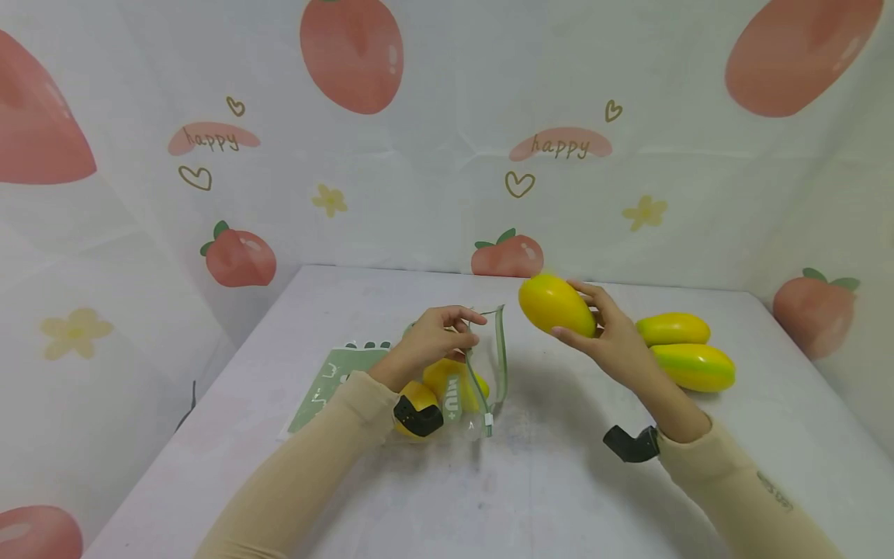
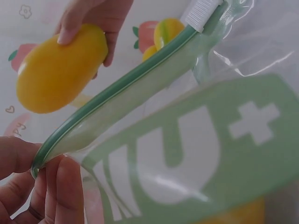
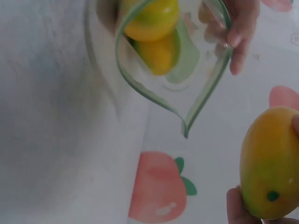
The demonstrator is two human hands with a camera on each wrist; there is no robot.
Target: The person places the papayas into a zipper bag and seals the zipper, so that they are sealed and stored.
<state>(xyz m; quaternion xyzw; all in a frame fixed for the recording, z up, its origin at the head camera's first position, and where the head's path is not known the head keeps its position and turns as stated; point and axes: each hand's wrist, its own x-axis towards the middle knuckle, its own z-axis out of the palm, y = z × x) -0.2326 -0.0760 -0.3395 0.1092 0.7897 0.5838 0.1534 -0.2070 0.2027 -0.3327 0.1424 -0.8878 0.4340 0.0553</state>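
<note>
My left hand [image 1: 436, 338] pinches the green-edged rim of a clear zip bag [image 1: 500, 357] between thumb and fingers. In the right wrist view, the bag's mouth [image 3: 154, 99] gapes wide. Two yellow mangoes [image 3: 158, 55] lie inside it, partly covered by the green panel with white lettering [image 2: 175, 154]. A white slider [image 2: 202, 14] sits at one end of the zip. Raised off the table, a yellow mango [image 1: 555, 303] is gripped by my right hand [image 1: 618, 338], to the right of the bag's mouth and apart from it.
Two more yellow-green mangoes [image 1: 693, 368] lie side by side on the white table [image 1: 545, 497], behind my right wrist. Left of the bag is a flat green-and-white printed piece [image 1: 342, 382], partly behind my left forearm. A fruit-printed cloth [image 1: 419, 194] hangs behind the table.
</note>
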